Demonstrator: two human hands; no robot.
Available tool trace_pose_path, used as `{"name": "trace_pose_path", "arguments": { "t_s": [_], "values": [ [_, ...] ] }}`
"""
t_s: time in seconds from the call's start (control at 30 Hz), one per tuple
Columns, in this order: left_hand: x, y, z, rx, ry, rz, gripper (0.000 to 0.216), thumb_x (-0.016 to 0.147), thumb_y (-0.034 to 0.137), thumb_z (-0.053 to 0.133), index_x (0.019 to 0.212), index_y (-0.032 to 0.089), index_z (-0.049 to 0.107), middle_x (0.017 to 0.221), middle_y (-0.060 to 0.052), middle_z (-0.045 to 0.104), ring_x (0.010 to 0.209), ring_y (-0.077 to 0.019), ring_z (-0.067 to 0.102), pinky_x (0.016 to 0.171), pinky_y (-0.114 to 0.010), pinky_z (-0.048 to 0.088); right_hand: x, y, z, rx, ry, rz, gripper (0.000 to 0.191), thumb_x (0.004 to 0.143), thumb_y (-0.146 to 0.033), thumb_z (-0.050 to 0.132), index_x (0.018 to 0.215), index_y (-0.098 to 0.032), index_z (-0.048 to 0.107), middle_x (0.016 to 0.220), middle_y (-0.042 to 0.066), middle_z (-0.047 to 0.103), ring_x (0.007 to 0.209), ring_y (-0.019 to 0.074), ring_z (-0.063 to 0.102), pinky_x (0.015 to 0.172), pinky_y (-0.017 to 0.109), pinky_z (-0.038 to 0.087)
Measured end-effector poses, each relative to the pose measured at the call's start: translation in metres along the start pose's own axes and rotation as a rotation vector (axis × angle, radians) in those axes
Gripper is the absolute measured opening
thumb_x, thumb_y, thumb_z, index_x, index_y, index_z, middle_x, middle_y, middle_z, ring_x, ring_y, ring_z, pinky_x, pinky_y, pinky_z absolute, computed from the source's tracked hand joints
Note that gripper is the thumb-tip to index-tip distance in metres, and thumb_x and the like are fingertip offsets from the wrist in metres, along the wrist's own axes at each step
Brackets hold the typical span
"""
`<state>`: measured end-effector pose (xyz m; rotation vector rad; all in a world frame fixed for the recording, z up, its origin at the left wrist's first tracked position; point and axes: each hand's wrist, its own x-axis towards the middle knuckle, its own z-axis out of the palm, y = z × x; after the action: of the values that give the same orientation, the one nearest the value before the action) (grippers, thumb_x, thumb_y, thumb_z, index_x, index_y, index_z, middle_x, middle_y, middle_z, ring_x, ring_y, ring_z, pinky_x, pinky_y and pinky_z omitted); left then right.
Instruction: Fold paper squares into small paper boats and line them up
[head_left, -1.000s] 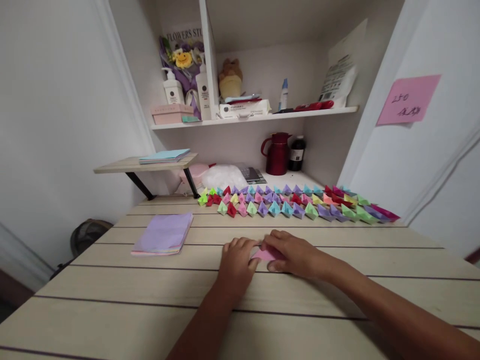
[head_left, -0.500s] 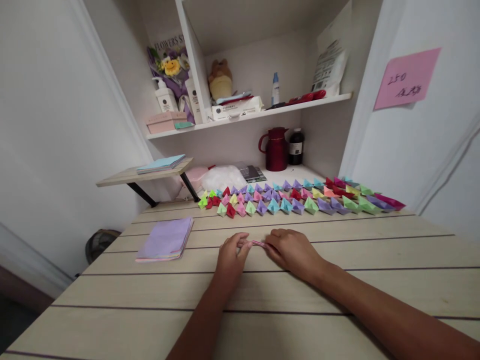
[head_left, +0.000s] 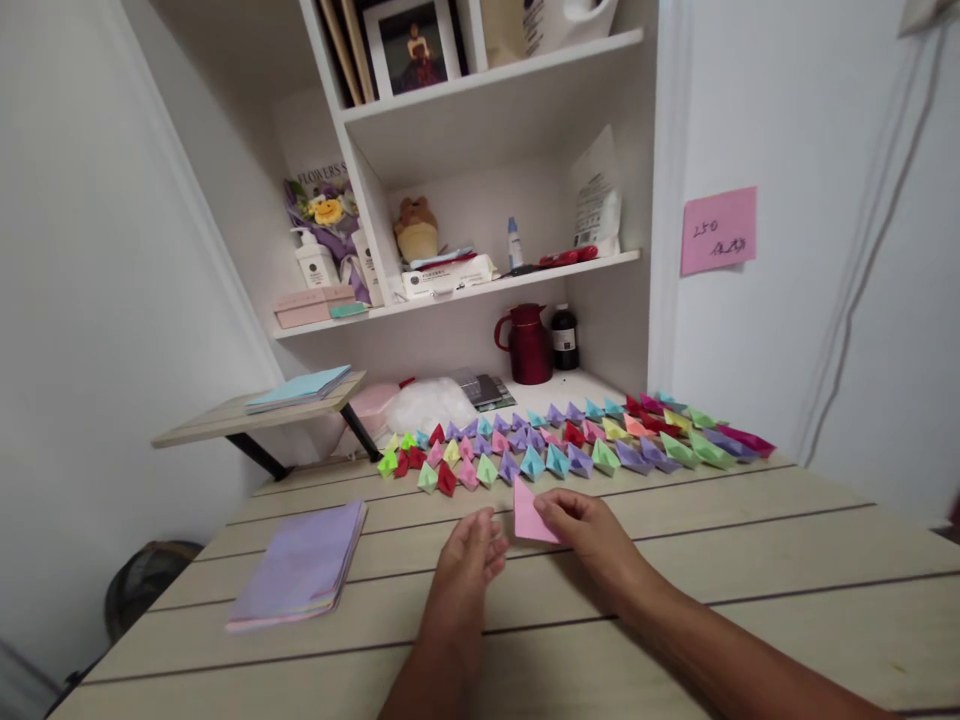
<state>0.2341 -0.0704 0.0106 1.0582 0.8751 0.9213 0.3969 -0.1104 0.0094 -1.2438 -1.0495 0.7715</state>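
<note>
The pale wooden surface (head_left: 675,600) carries a long row of small folded paper shapes (head_left: 570,450) at the back and a stack of purple sheets (head_left: 300,565) on the left. It seems a fold is in work. The right hand (head_left: 592,535) pinches a pink paper (head_left: 531,520), partly folded with one pointed corner, tilted up just above the surface. The left hand (head_left: 469,555) lies loosely open beside it, holding nothing. A further crease would likely need both hands.
</note>
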Motion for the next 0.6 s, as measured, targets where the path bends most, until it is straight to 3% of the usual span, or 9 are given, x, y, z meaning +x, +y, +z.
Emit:
{"name": "trace_pose_path", "arguments": {
  "t_s": [0.2, 0.33, 0.47, 0.6],
  "values": [
    [0.005, -0.012, 0.003, -0.035, 0.025, -0.025, 0.058, 0.063, 0.054, 0.076, 0.106, 0.017, 0.064, 0.104, -0.010, 0.065, 0.079, -0.0151, 0.064, 0.068, -0.025, 0.051, 0.002, 0.006, 0.011, -0.011, 0.021, -0.016, 0.028, 0.072, -0.044, 0.059, 0.062, -0.018, 0.059, 0.059, -0.003, 0.050, 0.059, 0.0140, 0.042, 0.058, 0.026, 0.032],
    [0.015, -0.020, 0.002, 0.010, 0.053, -0.022, 0.051, 0.057, 0.045, 0.082, 0.095, 0.013, 0.068, 0.083, -0.008, 0.067, 0.069, -0.0142, 0.062, 0.060, -0.023, 0.051, 0.003, 0.011, 0.014, -0.024, 0.010, -0.037, 0.028, 0.076, -0.042, 0.058, 0.064, -0.017, 0.059, 0.058, -0.003, 0.048, 0.059, 0.0132, 0.041, 0.057, 0.025, 0.033],
    [0.017, -0.020, 0.002, -0.041, 0.060, -0.031, 0.041, 0.058, 0.041, 0.082, 0.082, 0.011, 0.068, 0.063, -0.003, 0.063, 0.058, -0.0101, 0.057, 0.055, -0.020, 0.048, 0.000, 0.014, 0.014, -0.050, -0.018, -0.053, 0.025, 0.079, -0.039, 0.057, 0.068, -0.017, 0.062, 0.064, -0.001, 0.053, 0.063, 0.0141, 0.044, 0.060, 0.025, 0.035],
    [0.011, -0.015, 0.003, -0.069, -0.005, -0.006, 0.033, 0.064, 0.037, 0.079, 0.081, 0.011, 0.068, 0.065, -0.002, 0.062, 0.060, -0.0092, 0.056, 0.059, -0.020, 0.048, -0.003, 0.012, 0.014, -0.088, -0.034, -0.091, 0.025, 0.082, -0.038, 0.056, 0.070, -0.017, 0.062, 0.064, -0.002, 0.052, 0.063, 0.0139, 0.044, 0.061, 0.025, 0.036]
  ]
}}
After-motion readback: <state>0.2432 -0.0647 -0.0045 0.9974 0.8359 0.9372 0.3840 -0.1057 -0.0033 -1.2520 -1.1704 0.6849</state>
